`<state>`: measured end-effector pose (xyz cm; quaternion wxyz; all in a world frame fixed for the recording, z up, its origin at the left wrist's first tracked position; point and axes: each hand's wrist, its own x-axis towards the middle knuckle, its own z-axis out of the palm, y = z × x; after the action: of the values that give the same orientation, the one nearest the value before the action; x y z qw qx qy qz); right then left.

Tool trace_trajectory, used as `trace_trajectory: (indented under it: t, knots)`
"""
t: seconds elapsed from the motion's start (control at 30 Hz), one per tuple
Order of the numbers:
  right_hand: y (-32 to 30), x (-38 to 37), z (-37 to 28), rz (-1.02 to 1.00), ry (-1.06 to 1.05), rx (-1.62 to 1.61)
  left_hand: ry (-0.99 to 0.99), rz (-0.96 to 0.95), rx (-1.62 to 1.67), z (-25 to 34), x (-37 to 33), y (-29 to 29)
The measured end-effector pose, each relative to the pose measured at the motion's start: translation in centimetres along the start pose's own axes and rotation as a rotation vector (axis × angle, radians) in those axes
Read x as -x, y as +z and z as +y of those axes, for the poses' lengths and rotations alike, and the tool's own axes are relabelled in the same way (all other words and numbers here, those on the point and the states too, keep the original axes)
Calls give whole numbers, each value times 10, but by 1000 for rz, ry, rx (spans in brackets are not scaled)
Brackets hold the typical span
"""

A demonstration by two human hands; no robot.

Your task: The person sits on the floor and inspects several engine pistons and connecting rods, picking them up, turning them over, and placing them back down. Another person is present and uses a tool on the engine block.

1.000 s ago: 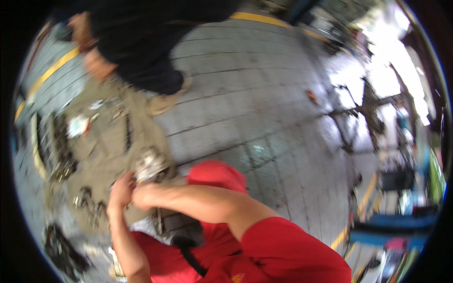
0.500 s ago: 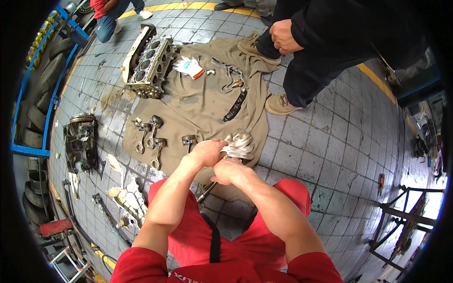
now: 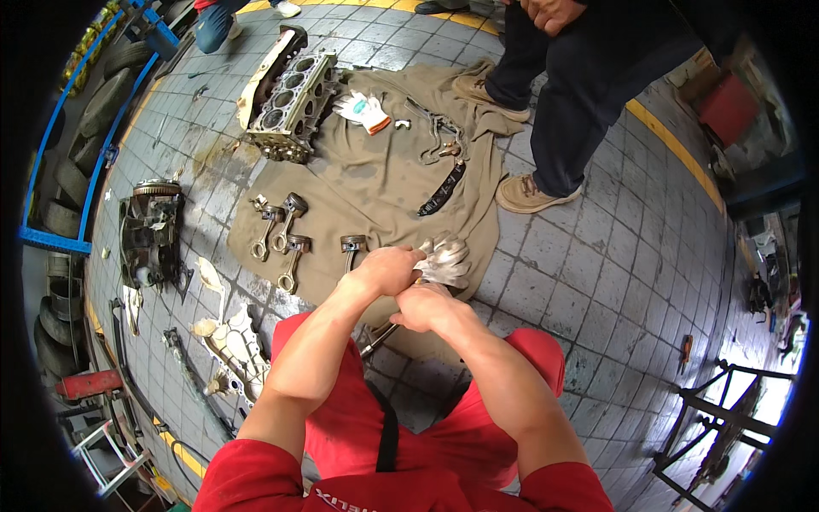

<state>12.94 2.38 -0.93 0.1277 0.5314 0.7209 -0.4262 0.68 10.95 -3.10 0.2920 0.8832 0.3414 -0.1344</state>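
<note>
My left hand [image 3: 389, 270] and my right hand [image 3: 424, 305] are closed and pressed together just above the near edge of a brown cloth [image 3: 375, 183]. Whatever they grip is hidden by the fingers. Dirty white work gloves [image 3: 445, 261] lie right beyond my knuckles. A piston [image 3: 352, 244] stands left of my left hand, its lower part hidden by that hand. Beneath my right wrist a shiny metal rod [image 3: 377, 341] slants between my knees; I cannot tell whether it meets my hands. Several pistons with connecting rods [image 3: 294, 245] lie farther left on the cloth.
An engine block [image 3: 294, 102] stands at the cloth's far left. Near it are clean gloves [image 3: 363, 112], a timing chain [image 3: 444, 136] and a black curved guide [image 3: 444, 189]. Another engine assembly [image 3: 152, 235] and a metal cover [image 3: 235, 354] sit left. A person's shoe [image 3: 537, 194] is at right.
The view has shifted a little, so the cloth and parts sit farther right. My hands stay closed together beside the dirty gloves. The standing person's hand appears higher in view.
</note>
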Motion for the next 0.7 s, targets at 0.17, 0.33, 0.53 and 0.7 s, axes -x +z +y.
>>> trace_trajectory:
  t: [0.17, 0.33, 0.53, 0.7]
  knots:
    - [0, 0, -2, -11, 42, -4, -19, -14, 0, 3, -2, 2]
    - [0, 0, -1, -17, 22, 6, -25, -14, 0, 1, -1, 1]
    - [4, -1, 3, -7, 21, -2, -31, -19, 4, 8, 0, -3]
    - [1, -2, 0, -26, 25, 5, -36, -27, -3, 7, 1, -3]
